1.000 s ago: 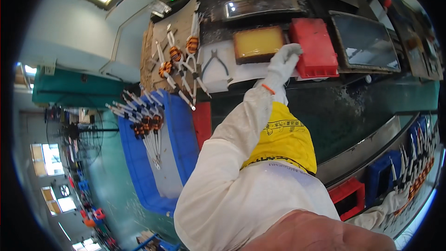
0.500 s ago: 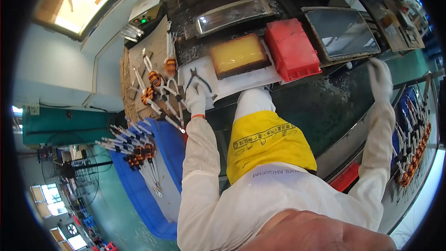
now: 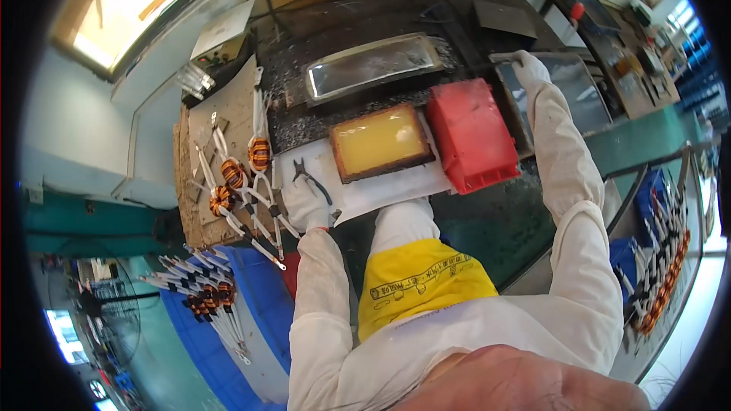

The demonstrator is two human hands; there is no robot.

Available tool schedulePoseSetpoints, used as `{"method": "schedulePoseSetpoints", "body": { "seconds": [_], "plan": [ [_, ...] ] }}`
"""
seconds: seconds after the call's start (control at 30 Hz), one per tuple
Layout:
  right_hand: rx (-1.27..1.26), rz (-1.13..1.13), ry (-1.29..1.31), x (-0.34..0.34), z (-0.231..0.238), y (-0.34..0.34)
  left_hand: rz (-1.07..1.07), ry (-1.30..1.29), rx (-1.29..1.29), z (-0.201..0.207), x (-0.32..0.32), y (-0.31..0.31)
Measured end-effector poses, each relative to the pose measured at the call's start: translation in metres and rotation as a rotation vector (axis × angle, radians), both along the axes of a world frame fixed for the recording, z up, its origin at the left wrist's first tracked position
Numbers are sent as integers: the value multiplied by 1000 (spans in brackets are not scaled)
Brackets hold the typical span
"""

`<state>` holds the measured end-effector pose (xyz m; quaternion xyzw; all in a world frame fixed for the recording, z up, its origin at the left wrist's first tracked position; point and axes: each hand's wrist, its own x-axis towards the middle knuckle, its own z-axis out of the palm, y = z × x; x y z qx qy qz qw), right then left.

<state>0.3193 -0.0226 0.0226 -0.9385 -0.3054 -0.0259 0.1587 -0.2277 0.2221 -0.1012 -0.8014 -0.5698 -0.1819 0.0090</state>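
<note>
My left hand (image 3: 306,205), in a white glove, is closed around the handles of dark pliers (image 3: 311,181) over a white sheet (image 3: 358,196). Left of it, copper-wound ring coils (image 3: 233,173) with white-sleeved leads lie on a brown board (image 3: 186,175). My right hand (image 3: 531,70), also gloved, is over the far edge of a shallow tray with a dark, shiny surface (image 3: 571,84). Its fingers look curled; whatever they hold is hidden. Between my hands stand a dark-rimmed pan of yellow liquid (image 3: 381,143) and an upturned red plastic bin (image 3: 474,135).
A long framed trough with a silvery surface (image 3: 373,67) is set behind the yellow pan. At lower left, a blue tub (image 3: 259,312) holds several coils. More coils hang in a row on a rack (image 3: 666,281) at right. A control box (image 3: 222,33) stands at back left.
My right hand has moved from the bench's right front edge up and inward to the tray's far edge. My left hand keeps the pliers. The view has shifted, showing more of the bench's back.
</note>
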Motion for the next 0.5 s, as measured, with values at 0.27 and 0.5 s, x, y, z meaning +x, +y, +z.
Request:
{"method": "schedulePoseSetpoints", "body": {
  "seconds": [0.27, 0.5],
  "plan": [
    [60, -146, 105, 59, -59, 27, -75, -43, 97, 0, 3, 5],
    [771, -197, 593, 16, -58, 58, -133, -55, 148, 3, -1, 4]
  ]
}}
